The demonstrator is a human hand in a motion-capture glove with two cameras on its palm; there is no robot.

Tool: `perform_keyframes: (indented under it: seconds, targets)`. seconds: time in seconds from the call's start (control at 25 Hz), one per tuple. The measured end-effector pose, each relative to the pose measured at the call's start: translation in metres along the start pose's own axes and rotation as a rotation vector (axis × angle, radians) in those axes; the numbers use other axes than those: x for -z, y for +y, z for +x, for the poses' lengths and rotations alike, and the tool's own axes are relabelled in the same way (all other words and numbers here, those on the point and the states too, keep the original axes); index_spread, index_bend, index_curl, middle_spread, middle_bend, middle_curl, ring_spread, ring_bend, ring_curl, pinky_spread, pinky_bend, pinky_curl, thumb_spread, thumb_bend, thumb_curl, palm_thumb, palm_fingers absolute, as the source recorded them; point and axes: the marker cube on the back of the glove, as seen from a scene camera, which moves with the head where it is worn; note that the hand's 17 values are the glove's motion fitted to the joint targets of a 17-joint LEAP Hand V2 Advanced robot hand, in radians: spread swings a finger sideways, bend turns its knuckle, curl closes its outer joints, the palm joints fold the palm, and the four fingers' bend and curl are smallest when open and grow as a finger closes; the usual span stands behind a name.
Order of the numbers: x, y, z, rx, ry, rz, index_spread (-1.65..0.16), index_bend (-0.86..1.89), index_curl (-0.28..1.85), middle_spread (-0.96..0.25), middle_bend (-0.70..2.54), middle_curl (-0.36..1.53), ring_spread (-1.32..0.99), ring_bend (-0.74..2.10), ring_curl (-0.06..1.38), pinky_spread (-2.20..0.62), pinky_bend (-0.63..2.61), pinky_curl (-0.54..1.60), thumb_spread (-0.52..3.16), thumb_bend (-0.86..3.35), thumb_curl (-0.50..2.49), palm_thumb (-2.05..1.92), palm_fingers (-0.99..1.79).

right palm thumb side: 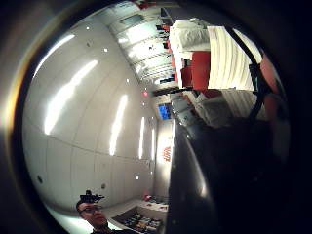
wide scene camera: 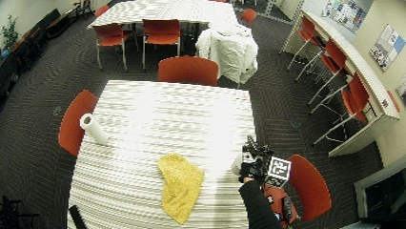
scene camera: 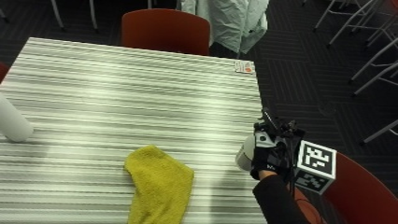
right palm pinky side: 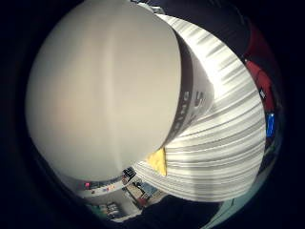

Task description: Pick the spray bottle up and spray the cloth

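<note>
Starting at the left, a paper roll (scene camera: 12, 122) stands at the desk (scene camera: 137, 79) edge, the yellow cloth (scene camera: 159, 186) lies mid-desk, and at the right edge my gloved hand (scene camera: 270, 151) has its fingers curled round the white bottle (scene camera: 244, 156). The bottle is well apart from the cloth and fills my palm view. I judge the spray could miss onto bare desk if I squeeze from here, or the bottle could slip off the edge.
</note>
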Motion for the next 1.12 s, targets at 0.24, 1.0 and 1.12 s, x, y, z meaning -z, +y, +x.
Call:
perform_keyframes:
  seconds: [0.24,1.0,1.12]
  targets:
    - [0.005,-0.005,-0.061,0.089,-0.033,0.013,-0.18,0.48,0.53,-0.02,0.6,0.52,-0.1,0.53,0.44,0.05,0.12,0.12,1.12,0.04,0.64,1.19,0.72]
    - [-0.054,0.06,-0.054,0.127,0.054,-0.164,-0.17,0.44,0.56,-0.01,0.58,0.54,-0.1,0.51,0.46,0.04,0.11,0.15,1.01,-0.01,0.67,1.21,0.77]
    - [-0.074,0.087,-0.049,0.126,0.042,-0.23,-0.16,0.44,0.57,-0.02,0.57,0.55,-0.1,0.51,0.46,0.04,0.12,0.15,0.99,-0.01,0.67,1.21,0.78]
